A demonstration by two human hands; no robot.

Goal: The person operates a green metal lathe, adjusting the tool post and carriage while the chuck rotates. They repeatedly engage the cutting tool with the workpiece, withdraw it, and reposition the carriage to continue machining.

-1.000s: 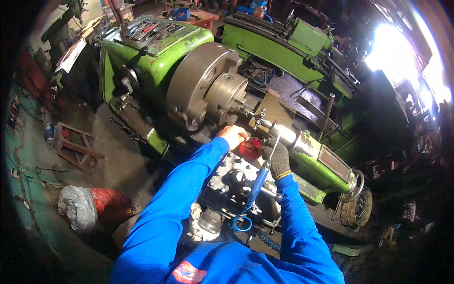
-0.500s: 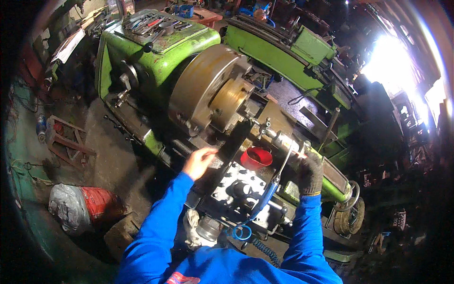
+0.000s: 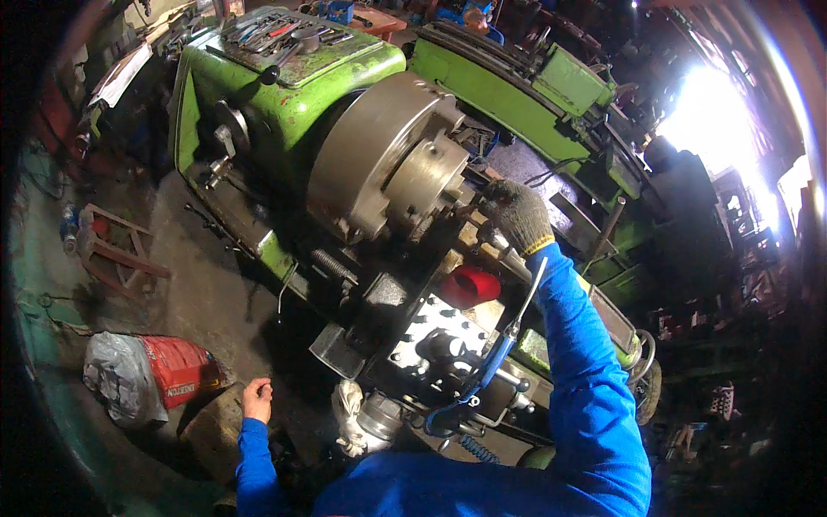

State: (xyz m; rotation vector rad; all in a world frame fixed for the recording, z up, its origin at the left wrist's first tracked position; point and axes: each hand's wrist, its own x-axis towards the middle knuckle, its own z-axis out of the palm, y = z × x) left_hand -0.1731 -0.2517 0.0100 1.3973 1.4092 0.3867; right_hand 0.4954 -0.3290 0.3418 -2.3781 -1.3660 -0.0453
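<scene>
Right hand (image 3: 519, 217), grey-gloved, lay over the chuck end of the bright tailstock spindle (image 3: 514, 261). We saw mainly its back. The fingers bent down out of sight, so we could not tell whether the grip was clamped on something or only resting there.

Left hand (image 3: 258, 400), bare, hung low, well apart from the machine, nearest a red-and-grey bag (image 3: 181, 370) on the floor. Its fingers looked loosely bent. We made out nothing in that grip, though it was too small in view to say how far it was parted.

Just beyond the glove, a metal cylinder (image 3: 428, 183) sat held in the big chuck (image 3: 366, 159). By our reading the mounting of that piece was done; how much work on it was left, we could not judge.

Nearer us, a red cup (image 3: 469, 286) stood beside the bolted tool block (image 3: 439, 332). A blue-handled air gun (image 3: 495, 360) lay along the block's right side, its thin nozzle slanting up toward the right forearm. A white rag (image 3: 349, 418) hung below.

Farther out, we noted hand tools (image 3: 284, 39) spread on the green headstock (image 3: 297, 99) and another green machine (image 3: 482, 90) behind.
</scene>
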